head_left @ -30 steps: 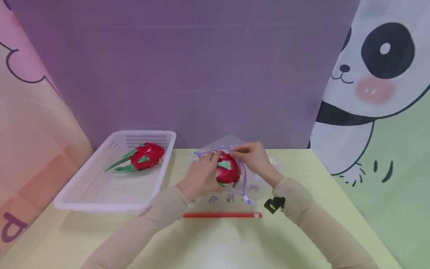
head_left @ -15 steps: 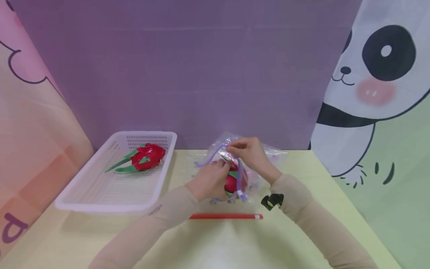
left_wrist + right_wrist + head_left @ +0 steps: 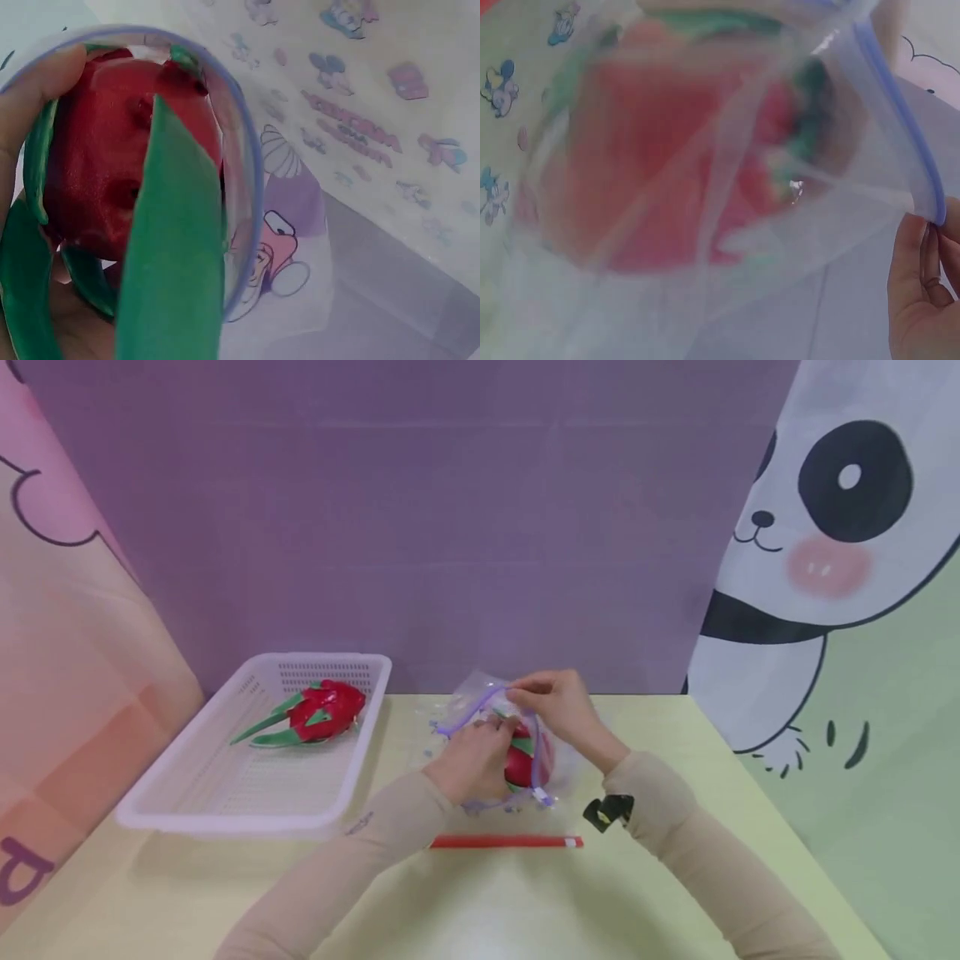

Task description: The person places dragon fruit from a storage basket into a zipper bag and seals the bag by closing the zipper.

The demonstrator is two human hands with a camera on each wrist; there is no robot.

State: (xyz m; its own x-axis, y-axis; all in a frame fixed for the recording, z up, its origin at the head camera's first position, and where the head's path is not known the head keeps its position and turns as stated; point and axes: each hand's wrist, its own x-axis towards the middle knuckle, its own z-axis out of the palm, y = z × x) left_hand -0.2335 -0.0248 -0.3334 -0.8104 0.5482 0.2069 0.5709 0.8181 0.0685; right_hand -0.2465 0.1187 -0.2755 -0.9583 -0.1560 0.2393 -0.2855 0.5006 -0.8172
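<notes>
Head view: a person's left hand (image 3: pixel 476 764) is curling its grip around a red fruit (image 3: pixel 519 767) at the mouth of a clear bag (image 3: pixel 468 697), while the right hand (image 3: pixel 558 702) is pinching the bag's purple rim (image 3: pixel 487 695) between thumb and fingertips. A red strip (image 3: pixel 506 842) is lying on the tabletop (image 3: pixel 480 910), on the person's side of the bag. To the left, a second fruit (image 3: pixel 330 710) is resting in a white basket (image 3: pixel 225 822). A printed panda (image 3: pixel 772 681) is looking on from the right.

Left wrist view: the fruit is sitting inside the loop of the rim, the left thumb pressing its skin and a long green leaf (image 3: pixel 172 247) crossing in front. Cartoon prints (image 3: pixel 349 131) are showing on the bag.

Right wrist view: the fruit is appearing blurred through the film, and the right grip is holding the rim at the edge of the frame.
</notes>
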